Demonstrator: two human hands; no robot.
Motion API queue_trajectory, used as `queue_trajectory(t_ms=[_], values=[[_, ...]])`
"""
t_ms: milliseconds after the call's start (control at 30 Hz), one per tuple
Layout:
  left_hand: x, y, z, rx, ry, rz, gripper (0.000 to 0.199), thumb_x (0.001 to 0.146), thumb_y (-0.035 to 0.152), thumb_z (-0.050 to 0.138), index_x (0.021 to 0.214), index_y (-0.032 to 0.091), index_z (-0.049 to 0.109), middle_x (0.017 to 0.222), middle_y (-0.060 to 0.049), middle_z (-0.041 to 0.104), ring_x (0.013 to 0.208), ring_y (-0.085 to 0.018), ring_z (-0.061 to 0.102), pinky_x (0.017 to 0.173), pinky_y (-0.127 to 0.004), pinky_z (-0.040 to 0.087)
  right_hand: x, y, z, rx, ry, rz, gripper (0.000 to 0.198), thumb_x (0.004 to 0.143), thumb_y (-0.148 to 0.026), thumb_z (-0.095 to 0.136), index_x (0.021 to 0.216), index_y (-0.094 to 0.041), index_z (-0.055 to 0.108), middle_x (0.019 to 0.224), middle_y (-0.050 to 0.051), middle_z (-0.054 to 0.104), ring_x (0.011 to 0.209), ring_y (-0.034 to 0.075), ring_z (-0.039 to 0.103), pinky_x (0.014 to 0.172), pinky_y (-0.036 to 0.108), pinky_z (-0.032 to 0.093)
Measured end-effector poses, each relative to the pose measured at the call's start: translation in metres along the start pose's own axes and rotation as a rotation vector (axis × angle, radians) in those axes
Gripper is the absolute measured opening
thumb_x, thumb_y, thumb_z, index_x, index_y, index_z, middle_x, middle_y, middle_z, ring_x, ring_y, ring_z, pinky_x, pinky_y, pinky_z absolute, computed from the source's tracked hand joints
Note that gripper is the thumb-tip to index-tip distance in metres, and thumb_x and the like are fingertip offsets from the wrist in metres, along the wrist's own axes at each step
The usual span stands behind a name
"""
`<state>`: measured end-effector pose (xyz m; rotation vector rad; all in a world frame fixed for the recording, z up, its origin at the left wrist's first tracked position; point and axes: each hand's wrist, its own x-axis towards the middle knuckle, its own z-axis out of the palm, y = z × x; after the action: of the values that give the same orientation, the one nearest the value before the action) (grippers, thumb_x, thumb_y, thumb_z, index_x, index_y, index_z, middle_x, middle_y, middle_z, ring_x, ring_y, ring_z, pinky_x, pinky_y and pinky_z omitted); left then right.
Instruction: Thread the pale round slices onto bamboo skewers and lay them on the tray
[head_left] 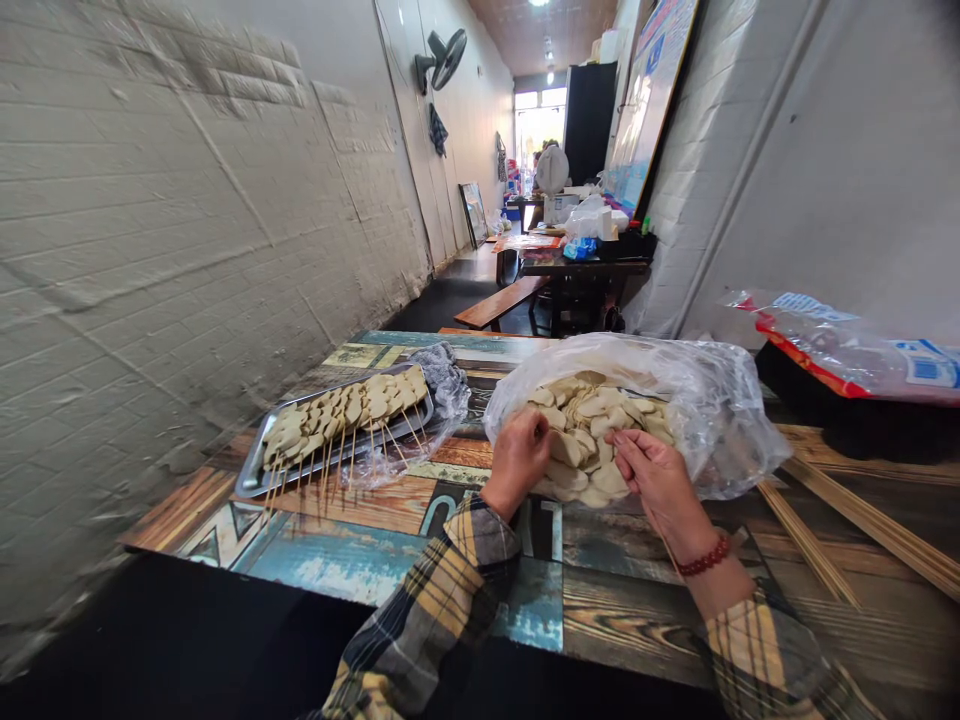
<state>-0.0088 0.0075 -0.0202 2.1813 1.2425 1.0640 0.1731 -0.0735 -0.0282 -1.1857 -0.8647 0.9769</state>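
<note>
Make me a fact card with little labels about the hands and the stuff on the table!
Left hand: left hand, fingers curled, at the slices; its grip is hidden
Right hand: right hand, fingertips at the slices; hold unclear
Between them: pale slices in a see-through plastic bag
Left side: metal tray bearing skewered slices, sticks poking over its near rim
Right side: loose sticks
Wrist: red bracelet, right
Under everything: patchwork-patterned table

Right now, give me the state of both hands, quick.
Left hand: closed, fingers curled at the pale slices; whether it grips one can't be told.
Right hand: closed, thumb and fingers pinched, apparently holding a thin skewer.
</note>
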Motion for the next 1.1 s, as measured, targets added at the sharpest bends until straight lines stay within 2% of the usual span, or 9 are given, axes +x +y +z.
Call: queue_trajectory(t_ms=[133, 267, 367, 433, 567, 700, 867, 1100], values=[[0.004, -0.005, -0.001, -0.307, 0.046, -0.175, 0.013, 0.083, 0.023, 0.061, 0.074, 0.021, 0.052, 0.072, 0.002, 0.056, 0.071, -0.016, 0.053, 0.068, -0.028, 0.040, 0.000, -0.001, 0.002, -0.005, 0.014, -0.013, 0.046, 0.073, -0.063, 0.079, 0.077, -0.019, 0.068, 0.049, -0.006, 0.049, 0.041, 0.008, 0.032, 0.038, 0.024, 0.018], [0.006, -0.008, -0.003, -0.689, 0.094, -0.309, 0.025, 0.079, 0.038, 0.068, 0.075, 0.021, 0.050, 0.069, 0.004, 0.052, 0.063, -0.012, 0.053, 0.060, -0.025, 0.039, -0.001, -0.005, 0.004, 0.001, 0.026, -0.020, 0.047, 0.071, -0.064, 0.080, 0.079, -0.019, 0.071, 0.048, -0.007, 0.048, 0.041, 0.008, 0.030, 0.038, 0.024, 0.017], [0.005, -0.005, -0.005, -0.994, 0.042, -0.416, 0.040, 0.072, 0.047, 0.077, 0.079, 0.021, 0.047, 0.072, 0.006, 0.052, 0.060, -0.012, 0.060, 0.058, -0.025, 0.045, -0.003, -0.006, 0.004, 0.002, 0.016, -0.013, 0.043, 0.074, -0.062, 0.079, 0.080, -0.020, 0.071, 0.048, -0.007, 0.048, 0.041, 0.009, 0.030, 0.039, 0.024, 0.017], [0.005, -0.002, -0.007, -1.108, 0.015, -0.459, 0.048, 0.066, 0.049, 0.082, 0.081, 0.022, 0.046, 0.073, 0.007, 0.052, 0.060, -0.013, 0.064, 0.056, -0.025, 0.048, -0.004, -0.005, 0.003, -0.003, -0.004, -0.009, 0.041, 0.076, -0.060, 0.078, 0.079, -0.020, 0.071, 0.048, -0.007, 0.049, 0.041, 0.009, 0.030, 0.040, 0.024, 0.017], [0.007, -0.001, -0.011, -1.163, 0.052, -0.481, 0.051, 0.062, 0.048, 0.087, 0.087, 0.020, 0.053, 0.081, 0.004, 0.062, 0.062, -0.013, 0.068, 0.053, -0.023, 0.048, -0.007, -0.004, 0.003, -0.020, -0.080, 0.020, 0.040, 0.077, -0.061, 0.077, 0.078, -0.021, 0.071, 0.048, -0.006, 0.048, 0.041, 0.009, 0.030, 0.039, 0.024, 0.016], [0.010, -0.005, -0.013, -1.171, 0.102, -0.484, 0.050, 0.058, 0.033, 0.090, 0.095, 0.016, 0.062, 0.079, 0.001, 0.069, 0.062, -0.011, 0.067, 0.055, -0.020, 0.047, -0.012, -0.008, 0.006, -0.049, -0.157, 0.064, 0.044, 0.076, -0.064, 0.077, 0.078, -0.020, 0.073, 0.046, -0.006, 0.046, 0.040, 0.008, 0.029, 0.038, 0.022, 0.019], [0.011, -0.010, -0.012, -1.165, 0.169, -0.478, 0.044, 0.054, 0.028, 0.090, 0.087, 0.015, 0.063, 0.071, 0.001, 0.070, 0.060, -0.012, 0.066, 0.055, -0.021, 0.047, -0.019, -0.013, 0.014, -0.074, -0.236, 0.129, 0.047, 0.070, -0.064, 0.082, 0.081, -0.019, 0.074, 0.047, -0.006, 0.049, 0.041, 0.008, 0.033, 0.036, 0.020, 0.022], [0.010, -0.009, -0.012, -1.135, 0.164, -0.490, 0.038, 0.059, 0.027, 0.087, 0.084, 0.016, 0.061, 0.072, 0.001, 0.070, 0.062, -0.013, 0.069, 0.061, -0.023, 0.050, -0.021, -0.009, 0.015, -0.144, -0.294, 0.121, 0.051, 0.073, -0.067, 0.079, 0.082, -0.017, 0.075, 0.045, -0.006, 0.051, 0.038, 0.006, 0.034, 0.036, 0.019, 0.023]])
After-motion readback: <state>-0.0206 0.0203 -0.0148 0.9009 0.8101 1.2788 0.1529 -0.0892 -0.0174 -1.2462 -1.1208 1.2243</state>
